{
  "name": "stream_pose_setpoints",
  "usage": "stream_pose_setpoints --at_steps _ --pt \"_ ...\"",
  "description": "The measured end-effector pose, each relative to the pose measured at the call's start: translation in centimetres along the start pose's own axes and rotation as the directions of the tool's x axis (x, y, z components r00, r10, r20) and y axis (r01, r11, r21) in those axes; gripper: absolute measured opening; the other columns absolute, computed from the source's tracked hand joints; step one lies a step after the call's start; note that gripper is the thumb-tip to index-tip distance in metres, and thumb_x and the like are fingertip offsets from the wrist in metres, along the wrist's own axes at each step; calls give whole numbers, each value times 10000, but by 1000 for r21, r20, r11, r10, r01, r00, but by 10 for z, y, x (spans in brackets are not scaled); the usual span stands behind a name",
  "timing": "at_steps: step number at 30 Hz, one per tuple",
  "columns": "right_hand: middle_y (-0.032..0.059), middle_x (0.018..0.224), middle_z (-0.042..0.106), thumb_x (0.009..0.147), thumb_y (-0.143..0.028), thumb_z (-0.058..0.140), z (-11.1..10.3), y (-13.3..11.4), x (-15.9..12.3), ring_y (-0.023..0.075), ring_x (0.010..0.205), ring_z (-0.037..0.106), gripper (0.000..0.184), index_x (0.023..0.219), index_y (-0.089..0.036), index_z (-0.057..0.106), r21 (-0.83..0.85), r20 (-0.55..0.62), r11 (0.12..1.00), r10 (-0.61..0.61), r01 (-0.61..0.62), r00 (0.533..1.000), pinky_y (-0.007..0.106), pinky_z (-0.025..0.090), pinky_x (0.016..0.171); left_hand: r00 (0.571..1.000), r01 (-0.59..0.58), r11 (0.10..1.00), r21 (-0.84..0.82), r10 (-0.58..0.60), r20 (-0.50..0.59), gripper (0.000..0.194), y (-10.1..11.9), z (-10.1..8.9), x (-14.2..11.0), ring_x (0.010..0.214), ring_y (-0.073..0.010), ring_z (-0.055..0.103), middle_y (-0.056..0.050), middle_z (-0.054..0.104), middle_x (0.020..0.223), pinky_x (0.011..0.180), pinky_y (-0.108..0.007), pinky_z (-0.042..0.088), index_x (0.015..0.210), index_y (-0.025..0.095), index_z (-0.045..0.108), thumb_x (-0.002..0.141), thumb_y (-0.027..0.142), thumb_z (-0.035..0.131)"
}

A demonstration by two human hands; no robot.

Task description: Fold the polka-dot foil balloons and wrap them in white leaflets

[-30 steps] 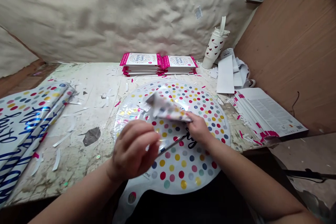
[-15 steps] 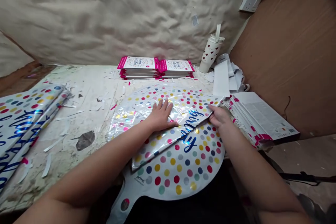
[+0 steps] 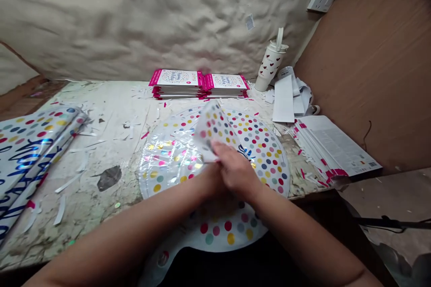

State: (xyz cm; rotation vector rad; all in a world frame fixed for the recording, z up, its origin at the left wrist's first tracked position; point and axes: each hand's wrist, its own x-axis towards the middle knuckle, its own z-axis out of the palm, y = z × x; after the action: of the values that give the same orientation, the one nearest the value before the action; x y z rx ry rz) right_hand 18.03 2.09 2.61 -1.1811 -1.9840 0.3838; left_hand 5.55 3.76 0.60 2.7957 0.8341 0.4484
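Flat foil balloons (image 3: pixel 266 134), white with coloured dots and blue lettering, lie stacked at the front of the table. My right hand (image 3: pixel 239 171) is closed on a folded flap (image 3: pixel 215 123) of the top foil balloon, raised over the middle of the stack. Beneath it, my left hand (image 3: pixel 215 177) crosses at the wrist, its fingers hidden by the right hand and the foil. A tail of one balloon hangs over the table's near edge.
More folded foil balloons (image 3: pixel 30 152) lie at the left. Two stacks of pink-edged packs (image 3: pixel 178 80) stand at the back, beside a heart-patterned tumbler (image 3: pixel 269 65). White card strips (image 3: pixel 283 98) and spread printed cards (image 3: pixel 340 145) are on the right. Paper scraps litter the table.
My right hand has moved left from the stack's right side, folding the top balloon's flap over and up. My left hand, flat on the foil before, is now mostly covered.
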Motion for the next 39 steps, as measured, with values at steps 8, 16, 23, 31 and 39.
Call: stream_pose_setpoints --at_steps 8,16,23,31,39 --pt "132 1282 523 819 -167 500 36 2 -30 233 1204 469 410 1227 -123 515 -146 298 980 -83 132 951 401 416 1000 999 3 977 215 9 -52 425 6 -33 -139 1171 -276 491 -137 557 1245 965 -389 443 1248 95 507 852 251 497" --pt "89 1172 615 867 -166 469 53 -13 -38 208 1139 535 260 1069 -178 633 -59 296 978 -173 199 939 374 438 985 987 58 982 181 -29 -157 334 11 -27 -152 1044 -239 574 -98 649 1087 930 -373 470 1168 134 562 847 212 512" --pt "91 1201 596 867 -208 492 47 -13 -40 208 1169 508 267 1094 -190 631 36 349 987 -162 159 923 389 414 1004 982 84 959 272 -34 -185 256 -1 -39 -147 927 -237 592 -100 646 991 808 -392 493 1086 155 567 836 185 522" --pt "148 1143 622 846 -116 452 27 2 -53 226 1107 558 342 1166 -124 571 -136 211 931 -308 340 928 398 469 946 980 155 983 -100 -166 -113 147 16 -55 -118 625 -129 576 -15 608 673 575 -232 463 801 171 602 835 164 459" --pt "65 1104 656 871 -180 483 -19 59 -46 182 1150 524 248 1069 -193 632 97 353 904 -423 417 835 409 381 1019 977 -79 992 -97 97 191 408 -16 -23 3 1261 -227 383 -100 465 1346 1012 -362 327 1259 140 471 861 180 392"
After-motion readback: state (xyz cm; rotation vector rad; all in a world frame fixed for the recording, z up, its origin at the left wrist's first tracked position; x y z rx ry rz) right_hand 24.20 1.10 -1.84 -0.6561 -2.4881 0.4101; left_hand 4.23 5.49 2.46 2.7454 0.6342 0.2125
